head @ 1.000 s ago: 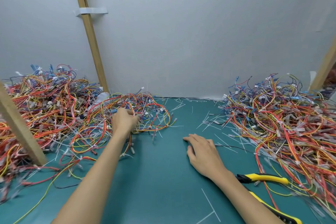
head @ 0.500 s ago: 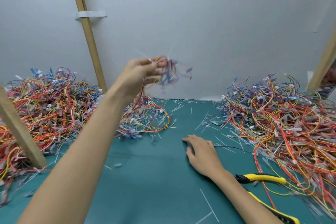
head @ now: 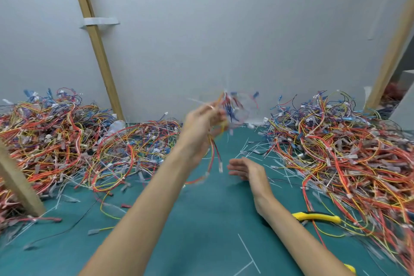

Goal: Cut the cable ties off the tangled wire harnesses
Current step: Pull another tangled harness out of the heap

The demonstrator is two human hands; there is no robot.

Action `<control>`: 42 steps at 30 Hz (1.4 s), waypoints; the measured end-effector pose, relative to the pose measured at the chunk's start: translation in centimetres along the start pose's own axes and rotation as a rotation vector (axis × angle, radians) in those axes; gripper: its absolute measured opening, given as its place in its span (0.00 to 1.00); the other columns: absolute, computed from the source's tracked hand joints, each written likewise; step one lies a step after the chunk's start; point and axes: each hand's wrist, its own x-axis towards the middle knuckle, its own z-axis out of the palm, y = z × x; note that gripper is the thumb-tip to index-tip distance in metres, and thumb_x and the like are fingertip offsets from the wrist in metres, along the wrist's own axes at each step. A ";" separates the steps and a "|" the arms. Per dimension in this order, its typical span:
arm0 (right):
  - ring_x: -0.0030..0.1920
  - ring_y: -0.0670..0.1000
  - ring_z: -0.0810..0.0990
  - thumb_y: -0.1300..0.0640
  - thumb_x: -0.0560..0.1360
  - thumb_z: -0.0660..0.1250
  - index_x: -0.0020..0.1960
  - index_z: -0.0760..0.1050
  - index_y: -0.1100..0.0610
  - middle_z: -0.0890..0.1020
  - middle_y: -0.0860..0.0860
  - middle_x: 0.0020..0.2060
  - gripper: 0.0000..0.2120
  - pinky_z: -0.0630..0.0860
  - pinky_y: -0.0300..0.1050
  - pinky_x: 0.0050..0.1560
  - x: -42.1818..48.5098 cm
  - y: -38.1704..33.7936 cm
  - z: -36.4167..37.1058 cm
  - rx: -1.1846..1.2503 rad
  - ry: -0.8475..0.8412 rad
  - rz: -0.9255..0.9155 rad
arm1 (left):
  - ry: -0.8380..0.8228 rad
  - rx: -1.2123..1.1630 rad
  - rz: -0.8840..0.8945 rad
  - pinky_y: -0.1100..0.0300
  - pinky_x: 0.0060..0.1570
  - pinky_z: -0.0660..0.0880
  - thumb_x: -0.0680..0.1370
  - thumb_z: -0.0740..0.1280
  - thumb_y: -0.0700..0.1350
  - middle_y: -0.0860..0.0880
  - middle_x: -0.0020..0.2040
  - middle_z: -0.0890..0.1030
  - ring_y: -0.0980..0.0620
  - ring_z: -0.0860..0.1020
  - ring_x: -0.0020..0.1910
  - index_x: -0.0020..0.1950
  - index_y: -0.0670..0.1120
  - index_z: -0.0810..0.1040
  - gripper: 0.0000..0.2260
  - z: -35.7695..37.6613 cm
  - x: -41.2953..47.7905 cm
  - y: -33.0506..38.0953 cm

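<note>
view: head camera, the only one supplied.
left hand (head: pixel 201 124): held up over the worktop (head: pixel 201 226). Its fingers (head: pixel 214 112) are clenched on a small wire harness (head: pixel 233 107), which is pinched near its upper end.
wire harness: blurred. A tuft of blue and red leads is spread just beyond and to the right of the left fingers. Orange and yellow leads hang below them and end in a pale connector just left of the right hand. The long axis is judged roughly upright.
pale strand (head: pixel 198 101): seen jutting to the left of the left fingers. Whether it is a cable tie cannot be told through the blur.
right hand (head: pixel 245 170): low over the worktop. Its fingers (head: pixel 235 162) are released and loosely extended, and nothing is held.
cutters (head: pixel 315 217): yellow-handled and laid on the worktop behind the right fingers, beside the right forearm, well apart from the left fingers.
deciding relation: the harness lies above and slightly left of the right fingers, and the cutters lie back toward the person. The right hand is judged the nearer to the tool, so a reach back is called for before any cut.
heaps: a left heap (head: pixel 56 141) is piled well left of the left fingers, and a right heap (head: pixel 347 157) well right of the right fingers.
cut ties (head: pixel 253 152): scattered just beyond the right fingers.
</note>
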 end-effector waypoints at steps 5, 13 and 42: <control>0.27 0.50 0.79 0.44 0.82 0.49 0.42 0.77 0.61 0.83 0.55 0.30 0.27 0.69 0.42 0.32 1.0 -0.4 -1.3 0.585 -0.009 0.139 | -0.120 0.659 0.170 0.63 0.47 0.76 0.78 0.66 0.34 0.46 0.48 0.85 0.57 0.79 0.42 0.61 0.42 0.81 0.12 -0.5 -3.6 -8.6; 0.42 0.60 0.84 0.45 0.72 0.64 0.61 0.77 0.62 0.84 0.62 0.51 0.26 0.82 0.49 0.44 0.2 -1.3 -1.4 0.658 -0.219 0.148 | -0.009 0.880 0.326 0.68 0.46 0.74 0.77 0.67 0.35 0.51 0.45 0.82 0.59 0.78 0.41 0.61 0.51 0.81 0.17 -2.8 -5.5 -12.5; 0.37 0.45 0.85 0.67 0.79 0.64 0.61 0.72 0.55 0.79 0.49 0.58 0.13 0.74 0.33 0.34 2.0 -0.7 -4.5 -0.088 0.355 -0.434 | -0.195 1.471 0.070 0.54 0.49 0.76 0.79 0.62 0.54 0.53 0.46 0.83 0.49 0.79 0.49 0.52 0.53 0.80 0.10 -7.2 -5.2 -9.1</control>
